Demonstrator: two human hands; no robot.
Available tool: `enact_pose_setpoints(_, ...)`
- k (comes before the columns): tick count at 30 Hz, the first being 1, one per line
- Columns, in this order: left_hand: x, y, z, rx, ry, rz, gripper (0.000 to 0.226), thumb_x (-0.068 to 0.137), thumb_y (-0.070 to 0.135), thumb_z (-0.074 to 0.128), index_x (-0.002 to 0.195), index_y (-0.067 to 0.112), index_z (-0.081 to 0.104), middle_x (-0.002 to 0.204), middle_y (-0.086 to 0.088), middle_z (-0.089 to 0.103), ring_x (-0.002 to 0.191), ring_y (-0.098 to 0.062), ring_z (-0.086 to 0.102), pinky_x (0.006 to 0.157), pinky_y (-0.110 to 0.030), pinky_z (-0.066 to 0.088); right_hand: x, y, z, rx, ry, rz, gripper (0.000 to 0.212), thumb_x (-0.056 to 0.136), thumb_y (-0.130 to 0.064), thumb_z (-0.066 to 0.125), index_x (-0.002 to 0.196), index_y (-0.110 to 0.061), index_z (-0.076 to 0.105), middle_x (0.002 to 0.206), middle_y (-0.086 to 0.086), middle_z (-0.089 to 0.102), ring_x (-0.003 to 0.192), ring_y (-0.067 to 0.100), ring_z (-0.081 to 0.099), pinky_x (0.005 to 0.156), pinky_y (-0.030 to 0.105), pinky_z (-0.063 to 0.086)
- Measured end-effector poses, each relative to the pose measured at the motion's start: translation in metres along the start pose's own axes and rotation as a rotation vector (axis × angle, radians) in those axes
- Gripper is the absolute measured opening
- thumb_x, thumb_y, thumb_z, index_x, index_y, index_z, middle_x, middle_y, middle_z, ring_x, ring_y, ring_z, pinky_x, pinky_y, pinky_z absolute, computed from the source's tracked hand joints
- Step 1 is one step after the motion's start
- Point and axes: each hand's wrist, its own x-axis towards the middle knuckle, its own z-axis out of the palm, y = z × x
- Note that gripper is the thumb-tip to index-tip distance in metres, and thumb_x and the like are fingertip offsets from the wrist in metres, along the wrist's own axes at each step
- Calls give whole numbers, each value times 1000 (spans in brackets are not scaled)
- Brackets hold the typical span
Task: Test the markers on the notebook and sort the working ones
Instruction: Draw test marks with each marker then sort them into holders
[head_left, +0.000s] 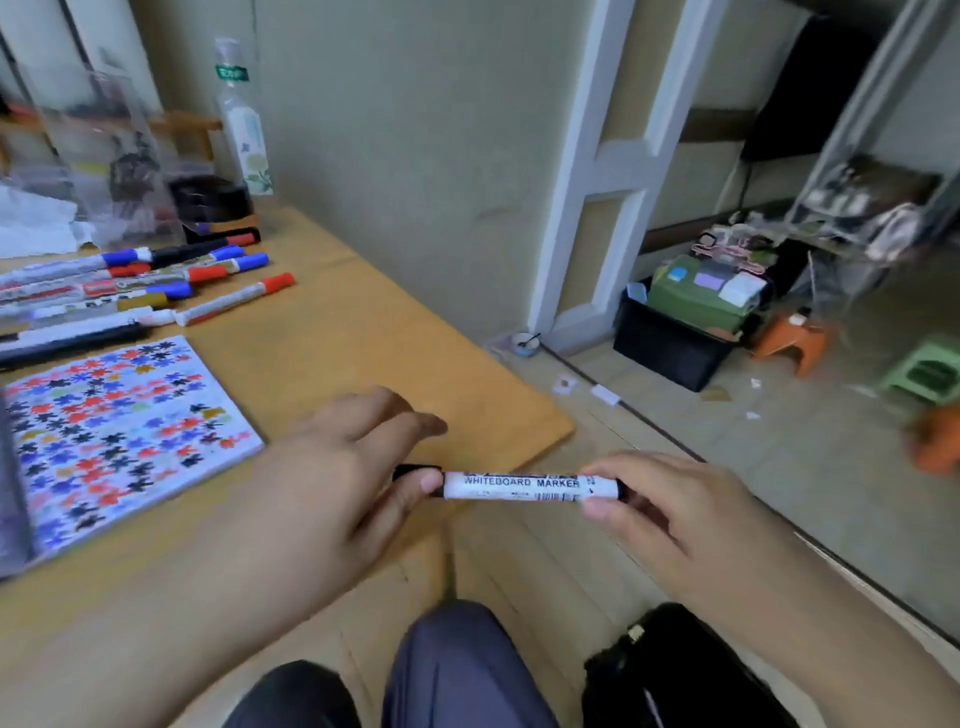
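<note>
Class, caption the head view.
Both hands hold a whiteboard marker beside a scribble-filled notebook.

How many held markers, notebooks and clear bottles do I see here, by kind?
White whiteboard marker, held: 1
Notebook covered in coloured test marks: 1
Clear plastic bottle: 1
Total: 3

Your forearms (171, 597) are bare with no sleeves showing, hands (343, 467) ungloved, and your trousers (457, 670) are dark grey-blue.
</note>
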Motion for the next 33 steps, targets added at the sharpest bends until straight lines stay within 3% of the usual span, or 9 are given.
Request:
enact_pose_setpoints(4, 30, 59, 51, -41, 29, 138, 33, 89, 38, 40, 115, 18, 46, 93, 6, 53, 83, -15, 49, 72, -30, 38, -78, 58, -38, -105, 126, 269, 14, 91, -48, 46, 92, -39, 56, 79, -15, 57, 69, 8, 52, 58, 24, 42)
enact_pose_setpoints(8, 45, 103, 105, -114, -66, 300, 23, 88, 33, 42, 104, 17, 43, 85, -1, 55, 75, -24, 55, 64, -32, 48, -145, 101, -57, -235, 151, 489, 16, 88, -39, 53, 73, -43, 51, 82, -30, 54, 74, 0, 51, 62, 18, 41)
enact_pose_setpoints(13, 40, 131, 153, -122, -242, 328, 27, 86, 33, 40, 106, 16, 46, 86, -1, 60, 72, -24, 61, 61, -33, 53, -193, 145, -29, -370, 52, 716, 18, 91, -42, 53, 80, -30, 62, 62, -8, 51, 62, 9, 50, 51, 19, 35)
enact_pose_setpoints(16, 36, 131, 158, -123, -282, 323, 27, 86, 33, 40, 107, 16, 46, 87, -2, 59, 72, -25, 61, 61, -33, 53, -201, 169, 0, -391, -113, 857, 36, 92, -55, 42, 112, -32, 61, 94, -11, 58, 82, 6, 57, 65, 21, 42)
enact_pose_setpoints(19, 31, 121, 145, -111, -264, 297, 27, 88, 32, 41, 107, 16, 49, 88, 0, 57, 75, -24, 60, 64, -35, 53, -202, 178, 23, -256, -205, 886, 66, 91, -61, 37, 146, -25, 29, 126, -5, 48, 111, 11, 51, 76, 19, 45)
enact_pose_setpoints(23, 26, 95, 108, -41, -158, 204, 26, 89, 31, 43, 102, 13, 56, 90, -1, 56, 77, -25, 57, 66, -37, 51, -164, 158, 29, -84, -92, 718, 50, 91, -47, 50, 137, -32, 41, 102, -20, 48, 87, -2, 50, 79, 17, 44)
enact_pose_setpoints(26, 21, 72, 77, 8, -73, 105, 24, 88, 31, 44, 101, 13, 55, 89, -2, 56, 77, -25, 57, 67, -39, 51, -111, 123, 32, -28, -59, 491, 40, 86, -48, 55, 125, -37, 50, 97, -20, 52, 91, 0, 51, 80, 15, 44)
enact_pose_setpoints(30, 4, 37, 34, 87, -20, -11, 25, 87, 31, 44, 100, 14, 57, 88, 0, 56, 77, -23, 56, 67, -37, 49, -33, 50, 34, 89, 3, 150, 35, 69, -63, 42, 99, -50, 52, 105, -23, 50, 94, 5, 50, 76, 13, 41)
enact_pose_setpoints(33, -18, 7, 1, 152, 15, -104, 23, 87, 34, 43, 102, 19, 53, 88, 3, 57, 77, -20, 57, 67, -34, 49, 22, -9, 44, 125, -16, -82, 35, 72, -56, 46, 102, -42, 59, 99, -20, 53, 88, 6, 52, 76, 13, 40)
